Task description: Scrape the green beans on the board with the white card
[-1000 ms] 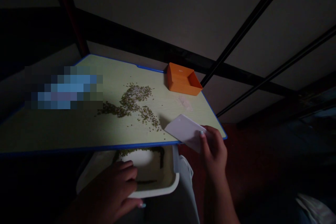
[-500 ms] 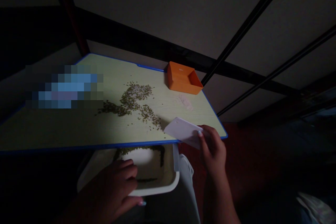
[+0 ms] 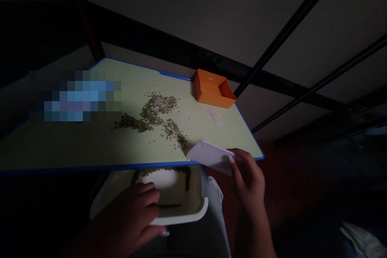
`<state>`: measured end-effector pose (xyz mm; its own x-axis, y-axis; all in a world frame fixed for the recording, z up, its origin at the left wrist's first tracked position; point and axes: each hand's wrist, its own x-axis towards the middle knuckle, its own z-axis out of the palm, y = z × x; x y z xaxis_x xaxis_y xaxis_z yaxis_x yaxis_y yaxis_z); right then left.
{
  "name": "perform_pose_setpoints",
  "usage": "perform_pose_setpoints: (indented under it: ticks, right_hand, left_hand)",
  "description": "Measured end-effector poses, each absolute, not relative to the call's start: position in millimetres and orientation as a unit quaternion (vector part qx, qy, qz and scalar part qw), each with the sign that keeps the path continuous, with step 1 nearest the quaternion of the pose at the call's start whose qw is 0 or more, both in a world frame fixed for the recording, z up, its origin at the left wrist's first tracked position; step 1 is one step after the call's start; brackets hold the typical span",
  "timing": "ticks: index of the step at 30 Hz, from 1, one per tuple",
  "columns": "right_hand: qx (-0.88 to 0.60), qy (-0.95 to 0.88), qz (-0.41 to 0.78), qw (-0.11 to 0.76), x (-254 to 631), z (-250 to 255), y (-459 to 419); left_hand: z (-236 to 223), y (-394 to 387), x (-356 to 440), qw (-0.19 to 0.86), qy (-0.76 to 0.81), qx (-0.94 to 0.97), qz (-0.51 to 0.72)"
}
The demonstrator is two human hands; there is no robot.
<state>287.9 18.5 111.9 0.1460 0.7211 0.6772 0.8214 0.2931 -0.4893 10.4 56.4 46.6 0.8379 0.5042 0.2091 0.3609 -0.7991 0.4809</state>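
In my right hand [image 3: 249, 175] is a flat white scraper [image 3: 211, 156], pinched between thumb and fingers. Its far edge rests at or just over the table's near edge, beside a thin trail of small green-brown grains [image 3: 155, 111] that look like seeds or beans. My left hand [image 3: 142, 209] is closed over the near side of a white plastic basin [image 3: 184, 221], fingers inside and thumb outside the rim. The basin sits below the table edge, and more grains line its inner sides. A whitish patch of powder or fine bits lies among the grains on the table.
The pale table [image 3: 90, 149] has a blue edge. An orange open box [image 3: 214, 90] stands at its back right, with a small pale powdery patch [image 3: 215, 116] in front. A blurred-out bluish area covers the left. Behind the table runs a panelled wall [image 3: 181, 8].
The scraper in my right hand has moved slightly toward me and down, to the table's near edge. My left hand keeps its hold on the basin. The view has shifted a little.
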Motion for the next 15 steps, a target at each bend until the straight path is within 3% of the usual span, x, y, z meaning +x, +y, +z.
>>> perform_pose_setpoints:
  ticks: [15]
  right_hand:
    - [-0.591,-0.663,-0.049,0.456,287.8,108.8,10.4]
  left_hand:
    - [48.7,58.5,11.2,0.21,0.231,0.939,0.145]
